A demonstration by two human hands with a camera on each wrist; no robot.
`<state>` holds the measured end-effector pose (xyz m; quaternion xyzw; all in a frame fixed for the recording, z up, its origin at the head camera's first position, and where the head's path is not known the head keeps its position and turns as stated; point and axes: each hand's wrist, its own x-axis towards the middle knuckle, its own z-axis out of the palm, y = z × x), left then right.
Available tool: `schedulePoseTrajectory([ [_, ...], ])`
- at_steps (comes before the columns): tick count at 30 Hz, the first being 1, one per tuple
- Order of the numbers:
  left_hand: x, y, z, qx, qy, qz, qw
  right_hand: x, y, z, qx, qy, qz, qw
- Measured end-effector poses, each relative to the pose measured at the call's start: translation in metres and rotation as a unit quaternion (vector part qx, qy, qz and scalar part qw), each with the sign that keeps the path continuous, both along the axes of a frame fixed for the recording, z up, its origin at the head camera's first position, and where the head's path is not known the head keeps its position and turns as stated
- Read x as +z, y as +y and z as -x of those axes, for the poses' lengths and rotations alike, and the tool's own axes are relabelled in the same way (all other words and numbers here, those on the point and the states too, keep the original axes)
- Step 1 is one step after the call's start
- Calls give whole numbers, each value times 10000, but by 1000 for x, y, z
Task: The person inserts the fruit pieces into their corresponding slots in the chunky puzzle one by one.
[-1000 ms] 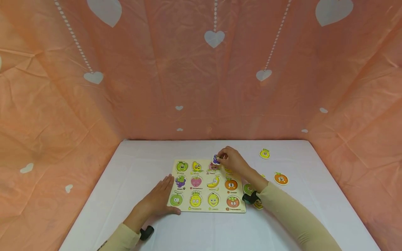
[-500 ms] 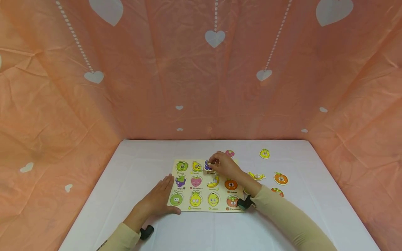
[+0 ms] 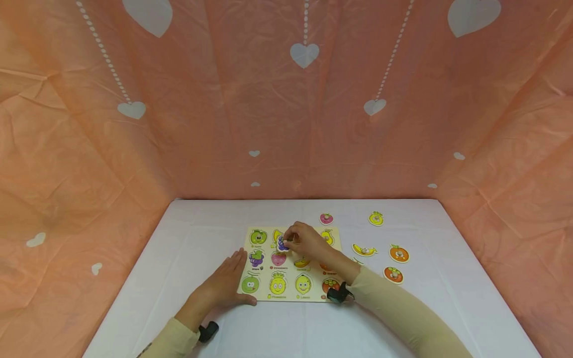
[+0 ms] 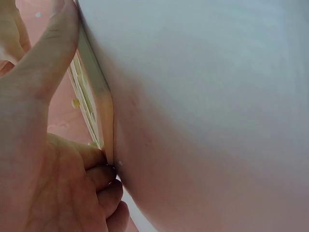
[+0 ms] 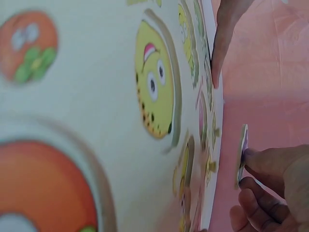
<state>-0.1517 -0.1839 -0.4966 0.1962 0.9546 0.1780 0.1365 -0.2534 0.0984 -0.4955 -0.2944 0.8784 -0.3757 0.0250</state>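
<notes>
Pinching a purple grape piece (image 3: pixel 281 243) between thumb and finger with the right hand (image 3: pixel 306 242) — held up above the puzzle board (image 3: pixel 290 278). Hiding part of a yellow fruit picture (image 3: pixel 276 234) in the far row. Near the grape picture (image 3: pixel 256 258), too, off to its right and a bit farther back. Touching the board's left side with the left hand (image 3: pixel 226 281), with straight, close-together fingers and a spread-out thumb by the near corner. Can see two little yellow knobs (image 5: pixel 211 166) sticking up from the board in the right wrist view. Can also see, on the white table (image 3: pixel 277 328) right of the board, a yellow banana piece (image 3: pixel 364 250), an orange piece (image 3: pixel 399 253) and a red piece (image 3: pixel 393 275). Farther back, can spot a pink piece (image 3: pixel 326 219) and a pineapple piece (image 3: pixel 376 219). Wearing tan sleeves (image 3: pixel 403 308) and a small black thing (image 3: pixel 208 332) on each wrist. Closed in — back and sides — by peachy cloth (image 3: pixel 215 99) with white hearts (image 3: pixel 304 55).
</notes>
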Motion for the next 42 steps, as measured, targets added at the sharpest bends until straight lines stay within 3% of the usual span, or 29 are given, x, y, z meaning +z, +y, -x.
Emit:
schedulePoseTrajectory([
  [7, -1, 0, 0, -16, 21, 114, 9999, -2, -15, -3, 48, -321, -87, 9994],
  [15, 2, 0, -1, -77, 34, -1, 10000, -3, -28, -3, 178, -379, -38, 9991],
  [23, 6, 1, -2, -38, -32, -10, 10000, -5, -37, -3, 474, -230, -98, 9986],
  [31, 4, 0, -1, -74, -21, 34, 10000, -4, -47, -7, 560, -358, -108, 9977],
  [42, 1, 0, 2, -102, 19, 52, 9999, -12, -57, -4, 709, -95, -382, 9967],
])
